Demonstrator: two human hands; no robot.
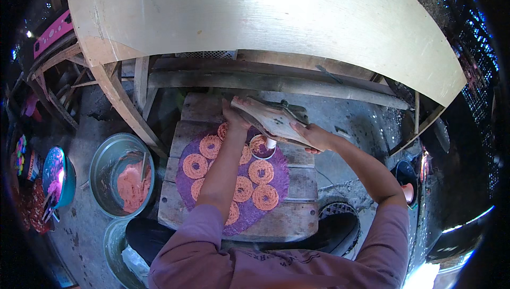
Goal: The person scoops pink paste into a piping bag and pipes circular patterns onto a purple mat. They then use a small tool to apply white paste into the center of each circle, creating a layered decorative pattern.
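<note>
A wooden dough press [268, 121] with a pale, flat upper board is held tilted in both my hands above the low plank table. My left hand [236, 115] closes on its left end, its fingers partly hidden. On its right end is my right hand [314, 136], fingers wrapped round the edge. A white tube [271, 143] shows below the press, over a round ring mould [258, 150] with orange strands in it. The mould rests on a round purple sheet [281, 180], among several orange ring-shaped dough pieces [261, 172]. My left forearm covers some of them.
The plank table [300, 184] stands between my legs. To its left are a basin [97, 183] of orange dough and another basin [114, 246]. A teal bowl [68, 183] sits farther left. A large pale board [265, 13] on a wooden frame spans the far side.
</note>
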